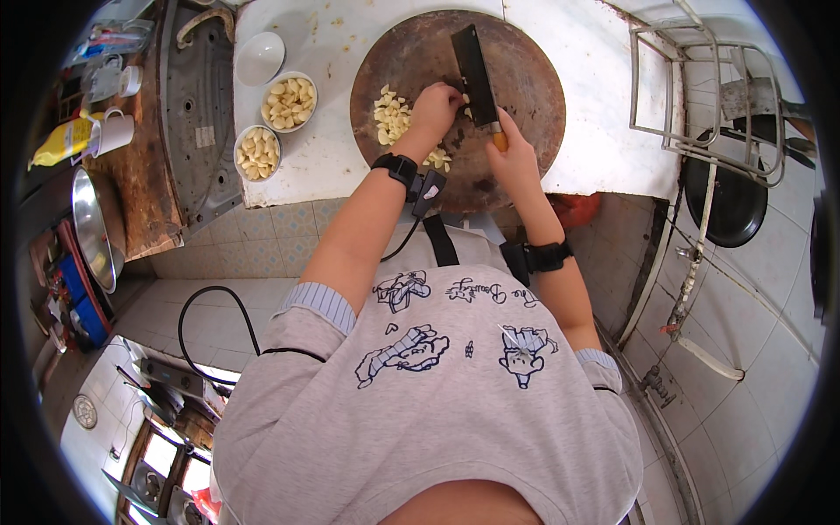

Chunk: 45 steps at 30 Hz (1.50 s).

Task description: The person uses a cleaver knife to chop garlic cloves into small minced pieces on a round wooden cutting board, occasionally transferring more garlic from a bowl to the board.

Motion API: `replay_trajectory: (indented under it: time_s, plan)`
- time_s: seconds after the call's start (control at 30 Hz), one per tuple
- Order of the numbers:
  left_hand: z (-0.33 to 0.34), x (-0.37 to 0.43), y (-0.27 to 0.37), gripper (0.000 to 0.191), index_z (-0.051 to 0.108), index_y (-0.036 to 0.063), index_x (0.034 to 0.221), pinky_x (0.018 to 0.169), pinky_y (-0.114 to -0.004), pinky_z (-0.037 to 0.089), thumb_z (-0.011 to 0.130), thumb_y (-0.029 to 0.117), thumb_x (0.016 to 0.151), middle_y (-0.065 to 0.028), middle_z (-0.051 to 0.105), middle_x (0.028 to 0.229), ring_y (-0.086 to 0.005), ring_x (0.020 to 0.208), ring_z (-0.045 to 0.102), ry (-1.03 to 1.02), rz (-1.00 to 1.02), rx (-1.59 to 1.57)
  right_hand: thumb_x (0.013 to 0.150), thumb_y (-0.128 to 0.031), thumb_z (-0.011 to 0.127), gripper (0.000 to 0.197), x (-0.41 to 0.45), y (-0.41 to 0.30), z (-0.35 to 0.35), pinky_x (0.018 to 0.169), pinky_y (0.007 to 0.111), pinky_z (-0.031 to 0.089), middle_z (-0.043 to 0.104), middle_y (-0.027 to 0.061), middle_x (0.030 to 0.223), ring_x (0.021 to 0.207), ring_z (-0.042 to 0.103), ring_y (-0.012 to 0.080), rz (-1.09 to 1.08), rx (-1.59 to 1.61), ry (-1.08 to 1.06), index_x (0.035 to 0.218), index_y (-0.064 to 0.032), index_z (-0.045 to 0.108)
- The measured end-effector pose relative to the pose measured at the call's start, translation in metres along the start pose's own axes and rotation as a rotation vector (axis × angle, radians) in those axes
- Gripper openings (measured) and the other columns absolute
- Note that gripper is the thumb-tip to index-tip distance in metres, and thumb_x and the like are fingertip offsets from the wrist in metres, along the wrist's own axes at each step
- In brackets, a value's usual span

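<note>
My right hand (514,152) is closed around the wooden handle of a cleaver (476,79), whose dark blade lies over the round wooden chopping board (538,85). Just left of the blade, my left hand (438,108) has its fingertips bent together near small garlic pieces; whether they pinch one cannot be told. Chopped garlic (392,118) is heaped on the left of the board, with more pieces partly hidden below my left wrist. Two white bowls of peeled garlic cloves, one upper (289,103) and one lower (258,153), stand to the left beside an empty white bowl (260,59).
The board rests on a white counter (604,79). A metal wire rack (705,92) and a black pan (725,190) are at the right. On the left are a metal sink unit (197,118), a steel basin (95,226) and a white mug (117,133) on a wooden surface.
</note>
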<state>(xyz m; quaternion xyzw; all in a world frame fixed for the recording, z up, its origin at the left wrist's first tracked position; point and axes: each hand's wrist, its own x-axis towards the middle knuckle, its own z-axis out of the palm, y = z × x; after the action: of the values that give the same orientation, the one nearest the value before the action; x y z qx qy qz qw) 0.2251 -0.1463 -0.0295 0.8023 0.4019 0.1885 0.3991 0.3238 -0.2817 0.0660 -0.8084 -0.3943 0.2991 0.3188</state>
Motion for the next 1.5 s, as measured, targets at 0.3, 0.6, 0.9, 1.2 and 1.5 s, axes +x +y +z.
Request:
replay_trajectory:
  time_s: [0.3,0.6,0.9,1.2,1.5]
  plan:
    - [-0.001,0.0,0.003,0.009,0.069,0.0052,0.079,0.075,-0.042,0.047,0.064,0.01,0.073,-0.0137,0.062,0.084,-0.0336,0.084,0.058,0.018,-0.016,-0.003,0.079,-0.012,0.055,0.055,0.008,0.005,0.017,0.069,0.041,0.047,0.059,0.0255,0.086,0.082,0.059,0.0425,0.036,-0.016,0.027,0.132,-0.0186,0.043]
    - [0.004,0.001,0.003,0.01,0.068,0.0057,0.078,0.074,-0.041,0.047,0.063,0.013,0.075,-0.0127,0.062,0.084,-0.0332,0.085,0.058,0.094,-0.043,0.025,0.075,-0.012,0.055,0.053,-0.012,0.012,-0.009,0.072,0.043,0.048,0.06,0.0262,0.085,0.083,0.058,0.0423,-0.043,0.029,-0.034,0.127,-0.016,0.047]
    - [0.002,0.001,0.002,0.014,0.069,0.0061,0.083,0.069,-0.04,0.047,0.064,0.019,0.079,-0.0116,0.061,0.084,-0.0315,0.078,0.059,0.125,-0.01,0.071,0.077,-0.007,0.062,0.051,-0.03,0.014,-0.039,0.079,0.027,0.046,0.064,0.0159,0.096,0.085,0.059,0.0157,0.047,0.073,-0.04,0.127,-0.006,0.05]
    - [-0.001,0.0,0.008,0.016,0.067,0.0063,0.091,0.067,-0.039,0.046,0.067,0.016,0.078,-0.012,0.059,0.084,-0.0295,0.077,0.059,0.103,-0.008,0.036,0.076,-0.012,0.058,0.05,-0.019,0.004,-0.037,0.069,0.036,0.048,0.058,0.0257,0.08,0.074,0.059,0.0382,-0.028,0.037,-0.015,0.126,-0.0145,0.05]
    - [-0.003,0.012,0.004,0.014,0.068,0.0089,0.088,0.069,-0.04,0.048,0.066,0.018,0.077,-0.0083,0.06,0.083,-0.0298,0.08,0.059,0.115,0.136,0.234,0.075,-0.013,0.059,0.049,-0.012,0.017,-0.031,0.07,0.035,0.048,0.061,0.0237,0.082,0.074,0.061,0.0349,-0.036,0.083,0.061,0.124,-0.0108,0.053]
